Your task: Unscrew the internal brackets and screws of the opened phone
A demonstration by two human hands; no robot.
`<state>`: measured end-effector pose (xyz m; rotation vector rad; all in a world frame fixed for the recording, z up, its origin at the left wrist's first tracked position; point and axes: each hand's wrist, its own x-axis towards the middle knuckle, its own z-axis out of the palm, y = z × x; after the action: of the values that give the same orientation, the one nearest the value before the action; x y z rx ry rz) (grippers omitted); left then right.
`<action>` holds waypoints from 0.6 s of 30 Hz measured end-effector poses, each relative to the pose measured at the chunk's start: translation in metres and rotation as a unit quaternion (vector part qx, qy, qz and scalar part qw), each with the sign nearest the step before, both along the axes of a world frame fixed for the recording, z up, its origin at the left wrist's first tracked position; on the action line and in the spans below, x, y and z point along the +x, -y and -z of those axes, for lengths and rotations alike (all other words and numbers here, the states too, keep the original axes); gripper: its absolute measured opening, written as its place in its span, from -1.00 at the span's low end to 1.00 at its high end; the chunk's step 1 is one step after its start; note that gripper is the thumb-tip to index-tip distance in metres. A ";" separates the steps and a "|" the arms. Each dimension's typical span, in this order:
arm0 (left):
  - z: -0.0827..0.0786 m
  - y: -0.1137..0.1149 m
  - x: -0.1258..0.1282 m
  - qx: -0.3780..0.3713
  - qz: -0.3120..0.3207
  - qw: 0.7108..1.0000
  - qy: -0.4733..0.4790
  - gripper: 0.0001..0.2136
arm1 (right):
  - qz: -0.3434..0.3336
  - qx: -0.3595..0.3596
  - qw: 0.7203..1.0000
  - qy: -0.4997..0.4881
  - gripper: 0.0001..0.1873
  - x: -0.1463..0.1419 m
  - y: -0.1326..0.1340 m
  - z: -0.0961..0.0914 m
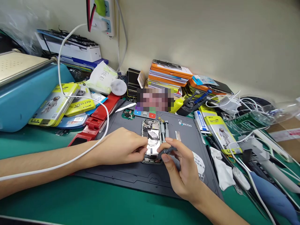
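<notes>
An opened phone (153, 137) lies on the dark grey work mat (131, 170), its inner parts and a round coil showing. My left hand (127, 146) rests at the phone's left edge with its fingers curled in; whatever they may hold is hidden. At the phone's right side, my right hand (181, 167) grips a small grey screwdriver (168, 150) between thumb and fingers, its tip pointing toward the phone's lower part. Two more grey screwdrivers (165, 128) lie side by side along the phone's upper right edge.
Yellow battery boxes (56, 103) and a red clamp-like holder (96, 120) stand left. Behind are stacked orange cases (171, 70) and a tool holder (187, 106). A plastic bottle (250, 120) and cables crowd the right. A white cable (106, 125) crosses my left forearm.
</notes>
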<state>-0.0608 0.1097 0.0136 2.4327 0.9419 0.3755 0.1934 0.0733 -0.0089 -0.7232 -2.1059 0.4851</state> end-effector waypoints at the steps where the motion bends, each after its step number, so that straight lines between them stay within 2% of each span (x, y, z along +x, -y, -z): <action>1: 0.001 0.000 0.000 0.001 0.001 1.000 0.002 -0.87 | -0.011 0.021 1.000 0.011 -0.30 0.000 -0.001 -0.001; 4: 0.003 0.000 0.000 0.008 0.000 1.000 0.006 -0.87 | -0.024 0.069 0.997 0.037 -0.26 -0.002 -0.005 -0.005; 6: 0.004 0.000 0.000 0.010 0.001 1.000 0.007 -0.86 | -0.018 0.076 0.996 0.040 -0.26 -0.003 -0.005 -0.007; 13: 0.003 0.000 0.001 0.009 -0.003 1.000 0.012 -0.85 | -0.064 0.073 0.994 0.040 -0.28 -0.003 -0.004 -0.010; 18: 0.004 0.000 0.000 0.019 0.001 1.000 0.011 -0.85 | -0.035 0.031 0.998 0.031 -0.31 -0.002 -0.003 -0.012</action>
<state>-0.0606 0.1101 0.0095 2.4584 0.9319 0.4220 0.1918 0.0763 0.0032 -0.6386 -2.2003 0.4370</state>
